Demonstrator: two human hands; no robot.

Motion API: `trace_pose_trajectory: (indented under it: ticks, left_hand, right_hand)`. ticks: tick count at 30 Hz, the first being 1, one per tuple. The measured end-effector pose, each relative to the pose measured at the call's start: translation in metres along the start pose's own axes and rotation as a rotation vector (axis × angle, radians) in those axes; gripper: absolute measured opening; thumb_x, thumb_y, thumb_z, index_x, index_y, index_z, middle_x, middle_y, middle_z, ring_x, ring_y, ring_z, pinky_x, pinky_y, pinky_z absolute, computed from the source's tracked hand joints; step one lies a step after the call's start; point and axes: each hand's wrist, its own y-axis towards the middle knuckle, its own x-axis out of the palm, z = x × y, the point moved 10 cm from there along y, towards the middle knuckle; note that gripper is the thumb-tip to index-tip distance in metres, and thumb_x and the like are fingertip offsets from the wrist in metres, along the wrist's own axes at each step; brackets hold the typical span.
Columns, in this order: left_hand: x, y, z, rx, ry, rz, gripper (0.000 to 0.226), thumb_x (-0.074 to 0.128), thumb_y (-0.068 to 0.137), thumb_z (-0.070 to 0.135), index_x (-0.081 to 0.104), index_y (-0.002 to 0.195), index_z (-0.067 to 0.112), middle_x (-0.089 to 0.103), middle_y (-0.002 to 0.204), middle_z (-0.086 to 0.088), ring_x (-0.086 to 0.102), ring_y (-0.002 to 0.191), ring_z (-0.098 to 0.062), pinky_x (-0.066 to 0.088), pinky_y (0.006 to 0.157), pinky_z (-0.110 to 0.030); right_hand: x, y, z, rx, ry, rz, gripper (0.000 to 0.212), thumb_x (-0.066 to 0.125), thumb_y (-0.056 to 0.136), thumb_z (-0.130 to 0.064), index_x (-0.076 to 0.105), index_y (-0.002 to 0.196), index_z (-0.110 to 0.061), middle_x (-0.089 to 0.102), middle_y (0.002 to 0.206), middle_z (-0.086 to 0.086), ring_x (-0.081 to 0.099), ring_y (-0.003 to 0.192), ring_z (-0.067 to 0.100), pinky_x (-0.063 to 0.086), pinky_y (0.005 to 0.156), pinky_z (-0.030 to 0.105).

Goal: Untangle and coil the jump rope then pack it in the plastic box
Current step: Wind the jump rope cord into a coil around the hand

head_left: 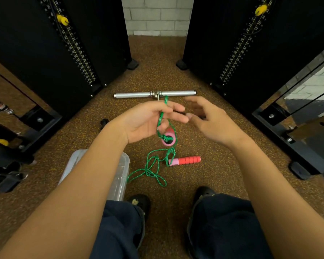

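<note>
A green braided jump rope [151,170] lies tangled on the speckled floor. One red and pink handle [185,160] rests flat on the floor. The other handle [169,139] hangs end-on from a strand of rope just below my left hand [148,121]. My left hand pinches that strand, which runs up between its fingers. My right hand [211,120] hovers to the right with fingers spread, holding nothing. A clear plastic box [123,171] sits on the floor at lower left, partly hidden by my left forearm.
A steel bar handle [138,94] lies crosswise on the floor ahead. Black weight-stack machines [73,43] [251,43] stand close on both sides. My two shoes [140,202] are at the bottom. Black machine parts clutter the far left.
</note>
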Motion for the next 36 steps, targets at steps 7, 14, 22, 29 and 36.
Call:
trace_pose_trajectory:
  ticks: [7, 14, 22, 29, 36]
  left_hand:
    - [0.024, -0.003, -0.01, -0.072, 0.129, -0.203, 0.028, 0.047, 0.088, 0.024, 0.071, 0.084, 0.011, 0.033, 0.028, 0.008, 0.024, 0.033, -0.002, 0.019, 0.045, -0.019]
    - [0.048, -0.014, -0.014, -0.091, 0.08, -0.42, 0.044, 0.039, 0.086, 0.037, 0.076, 0.091, 0.014, 0.064, 0.05, 0.001, 0.053, 0.047, -0.007, 0.044, 0.057, -0.018]
    - [0.05, -0.021, 0.025, 0.139, -0.389, -0.608, 0.043, 0.04, 0.094, 0.033, 0.066, 0.113, 0.007, 0.071, 0.11, -0.012, 0.072, 0.086, -0.018, 0.055, 0.075, -0.026]
    - [-0.027, -0.012, 0.05, 0.44, -0.595, -0.009, 0.044, 0.03, 0.099, 0.028, 0.066, 0.109, 0.006, 0.069, 0.113, -0.009, 0.063, 0.111, -0.021, 0.054, 0.09, -0.035]
    - [-0.044, 0.001, 0.025, 0.296, -0.103, 0.333, 0.042, 0.028, 0.101, 0.032, 0.063, 0.108, 0.011, 0.067, 0.114, -0.005, 0.063, 0.11, -0.015, 0.047, 0.097, -0.03]
  right_hand:
    - [0.015, -0.004, -0.027, -0.218, 0.108, -0.106, 0.037, 0.051, 0.093, -0.014, 0.054, 0.126, -0.03, 0.048, 0.134, -0.007, 0.037, 0.124, -0.002, 0.027, 0.102, 0.008]
    - [0.012, -0.009, -0.046, -0.278, 0.342, -0.117, 0.008, 0.055, 0.091, -0.013, 0.062, 0.091, -0.014, 0.066, 0.088, -0.003, 0.06, 0.081, 0.0, 0.047, 0.076, 0.014]
    - [0.03, -0.007, -0.033, -0.193, 0.251, -0.173, 0.026, 0.044, 0.094, -0.031, 0.061, 0.075, -0.032, 0.051, 0.06, -0.009, 0.047, 0.056, 0.01, 0.042, 0.06, 0.033]
    - [0.033, -0.01, -0.031, -0.181, -0.053, -0.175, 0.03, 0.037, 0.097, -0.036, 0.055, 0.081, -0.019, 0.05, 0.065, -0.008, 0.045, 0.056, 0.008, 0.033, 0.054, 0.02]
    - [0.047, -0.02, -0.058, -0.354, -0.173, -0.181, 0.031, 0.04, 0.096, -0.036, 0.056, 0.088, -0.01, 0.064, 0.076, 0.003, 0.06, 0.068, 0.017, 0.048, 0.069, 0.042]
